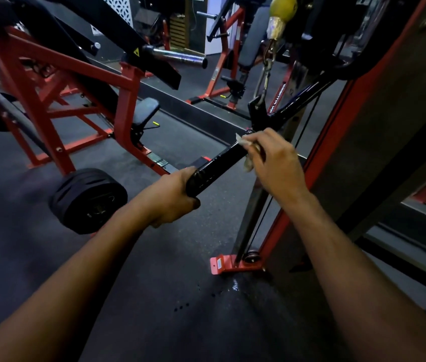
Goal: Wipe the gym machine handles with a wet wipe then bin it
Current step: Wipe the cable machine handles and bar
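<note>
Beside the red frame [319, 163], the black handle [217, 165] is held at its near end by the left hand [172, 197], fingers wrapped shut. The wet wipe [245, 152] is pinched onto the handle's far end by the right hand [274, 160]. The wipe could be dropped if that pinch is loosened.

Left hand [172, 197]: forearm extended, fist closed in a grip, near-centre | Right hand [274, 163]: forearm extended, fingers curled, pinching, farther right

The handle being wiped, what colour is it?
Glossy black handle, seen in the head view, the only view here.
</note>
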`<state>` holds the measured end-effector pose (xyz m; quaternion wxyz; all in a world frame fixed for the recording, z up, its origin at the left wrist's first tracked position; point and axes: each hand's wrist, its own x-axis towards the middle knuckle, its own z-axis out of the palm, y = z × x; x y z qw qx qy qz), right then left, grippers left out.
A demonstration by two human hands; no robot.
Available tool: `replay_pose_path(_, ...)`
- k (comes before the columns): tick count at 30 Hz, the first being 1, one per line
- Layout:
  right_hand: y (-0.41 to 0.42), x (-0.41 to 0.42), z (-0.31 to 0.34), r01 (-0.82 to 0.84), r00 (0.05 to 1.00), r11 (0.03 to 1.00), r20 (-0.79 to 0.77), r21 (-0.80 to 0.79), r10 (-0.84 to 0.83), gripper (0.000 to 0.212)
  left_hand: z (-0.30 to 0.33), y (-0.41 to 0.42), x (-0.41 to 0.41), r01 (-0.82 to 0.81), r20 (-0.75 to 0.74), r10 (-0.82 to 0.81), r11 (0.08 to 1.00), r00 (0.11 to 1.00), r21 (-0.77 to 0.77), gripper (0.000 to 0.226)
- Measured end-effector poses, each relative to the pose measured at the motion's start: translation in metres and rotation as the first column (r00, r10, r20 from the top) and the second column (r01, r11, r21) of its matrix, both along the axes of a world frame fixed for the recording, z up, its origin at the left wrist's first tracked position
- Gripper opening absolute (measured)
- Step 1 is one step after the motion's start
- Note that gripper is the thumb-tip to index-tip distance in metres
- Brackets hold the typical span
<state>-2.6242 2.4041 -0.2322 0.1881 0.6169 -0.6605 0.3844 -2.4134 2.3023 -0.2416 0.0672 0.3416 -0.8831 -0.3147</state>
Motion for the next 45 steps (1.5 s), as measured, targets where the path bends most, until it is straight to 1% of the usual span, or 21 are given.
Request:
replay_pose_path(3,-0.008,0.013,-0.004,0.038,0.998,0.999,0.05,-0.007,-0.038,0.019,-0.002,-0.007,0.0,-0.001,-0.022,0.004,0.993,1.0,0.121,0.041)
replay_pose_path(6,0.001,0.017,-0.027,-0.055,0.998,0.998,0.011,0.034,0.055,0.022,-0.001,-0.008,0.0,0.035,-0.027,-0.031,0.984,0.999,0.173,0.033)
replay_pose_path(7,0.006,0.011,-0.03,-0.063,0.998,0.998,0.013,0.023,0.063,0.023,0.0,-0.007,0.0,0.042,-0.032,-0.036,0.982,0.999,0.185,0.03)
replay_pose_path(10,0.006,-0.005,-0.018,0.026,0.995,0.996,0.095,-0.086,-0.017,0.02,-0.002,-0.009,-0.002,0.047,-0.041,-0.039,0.972,0.998,0.231,0.026)
replay_pose_path(12,-0.003,0.003,-0.009,0.067,0.991,0.994,0.124,-0.091,-0.056,0.02,-0.004,-0.011,-0.003,0.051,-0.047,-0.04,0.962,0.998,0.269,0.026)
replay_pose_path(14,-0.011,0.021,-0.012,0.053,0.994,0.997,0.101,-0.052,-0.048,0.019,-0.004,-0.013,-0.005,0.05,-0.052,-0.036,0.955,0.998,0.294,0.026)
replay_pose_path(16,-0.008,0.029,-0.021,-0.023,0.999,1.0,0.044,0.0,0.023,0.019,-0.004,-0.013,-0.005,0.047,-0.051,-0.033,0.952,0.998,0.304,0.027)
replay_pose_path(18,0.002,0.021,-0.028,-0.077,0.997,0.997,-0.007,0.026,0.077,0.021,-0.004,-0.012,-0.005,0.057,-0.054,-0.042,0.947,0.998,0.315,0.027)
replay_pose_path(20,0.007,0.005,-0.024,-0.042,0.999,0.999,0.001,0.009,0.042,0.023,-0.005,-0.011,-0.006,0.062,-0.066,-0.043,0.944,0.997,0.323,0.026)
replay_pose_path(22,0.003,-0.006,-0.012,0.043,0.998,0.999,0.044,-0.033,-0.042,0.021,-0.005,-0.011,-0.005,0.06,-0.072,-0.037,0.938,0.997,0.34,0.026)
replay_pose_path(25,-0.007,-0.001,-0.004,0.096,0.993,0.993,0.082,-0.064,-0.09,0.019,-0.004,-0.011,-0.005,0.071,-0.084,-0.039,0.904,0.996,0.422,0.025)
replay_pose_path(27,-0.008,0.011,-0.013,0.052,0.995,0.996,0.084,-0.066,-0.047,0.019,-0.003,-0.013,-0.005,0.081,-0.083,-0.048,0.88,0.995,0.467,0.027)
replay_pose_path(29,0.0,0.02,-0.031,-0.052,0.998,0.998,0.035,-0.023,0.053,0.021,-0.002,-0.014,-0.004,0.102,-0.084,-0.069,0.858,0.994,0.504,0.028)
replay_pose_path(31,0.01,0.014,-0.043,-0.12,0.992,0.993,0.034,-0.02,0.121,0.024,-0.001,-0.015,-0.003,0.12,-0.089,-0.085,0.835,0.992,0.537,0.028)
replay_pose_path(32,0.013,0.007,-0.043,-0.103,0.993,0.993,0.059,-0.054,0.106,0.024,-0.001,-0.014,-0.002,0.128,-0.093,-0.091,0.827,0.991,0.547,0.027)
replay_pose_path(34,0.012,-0.004,-0.034,-0.002,0.991,0.988,0.131,-0.155,0.023,0.019,0.0,-0.013,-0.001,0.138,-0.1,-0.098,0.815,0.99,0.563,0.026)
replay_pose_path(36,0.006,-0.004,-0.025,0.051,0.985,0.978,0.169,-0.203,-0.016,0.018,0.0,-0.011,-0.002,0.139,-0.108,-0.094,0.807,0.99,0.574,0.026)
replay_pose_path(38,-0.002,0.01,-0.023,0.04,0.985,0.982,0.172,-0.184,-0.008,0.019,0.0,-0.011,-0.003,0.136,-0.109,-0.088,0.804,0.99,0.579,0.025)
replay_pose_path(41,0.001,0.02,-0.038,-0.068,0.989,0.99,0.12,-0.121,0.082,0.018,0.001,-0.013,-0.002,0.141,-0.106,-0.097,0.793,0.99,0.593,0.025)
replay_pose_path(43,0.008,0.013,-0.042,-0.1,0.981,0.986,0.151,-0.136,0.12,0.017,0.001,-0.012,-0.002,0.147,-0.107,-0.104,0.788,0.989,0.598,0.024)
replay_pose_path(45,0.009,0.005,-0.034,-0.056,0.974,0.984,0.209,-0.171,0.092,0.015,0.002,-0.011,-0.003,0.151,-0.112,-0.105,0.786,0.988,0.6,0.023)
